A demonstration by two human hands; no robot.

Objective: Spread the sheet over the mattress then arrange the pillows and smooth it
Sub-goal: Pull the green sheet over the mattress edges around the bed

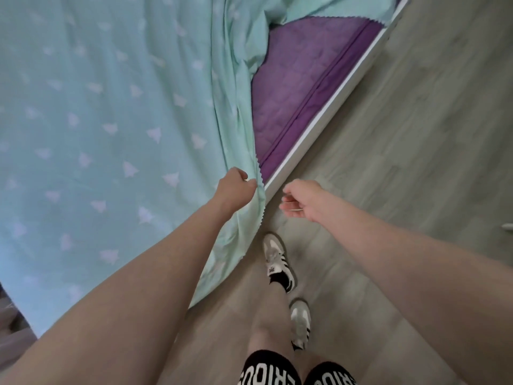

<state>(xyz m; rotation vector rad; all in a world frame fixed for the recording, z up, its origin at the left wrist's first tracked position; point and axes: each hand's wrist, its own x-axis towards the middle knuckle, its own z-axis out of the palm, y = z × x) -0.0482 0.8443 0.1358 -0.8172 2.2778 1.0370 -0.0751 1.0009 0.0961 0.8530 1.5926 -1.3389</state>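
A mint-green sheet (97, 120) with pale triangle prints covers most of the bed on the left. Its zigzag-cut edge is bunched in folds along the bed's side, leaving a strip of purple quilted mattress (299, 87) bare. My left hand (236, 187) is closed on the sheet's edge near the bed's side. My right hand (301, 201) hovers over the floor just right of it, fingers loosely curled and holding nothing. No pillows are in view.
A white bed frame rail (333, 107) runs diagonally beside the mattress. Grey wood-look floor (416, 134) fills the right side. My legs and two grey sneakers (277, 262) stand on the floor beside the bed. A dark object (11, 329) sits at the lower left.
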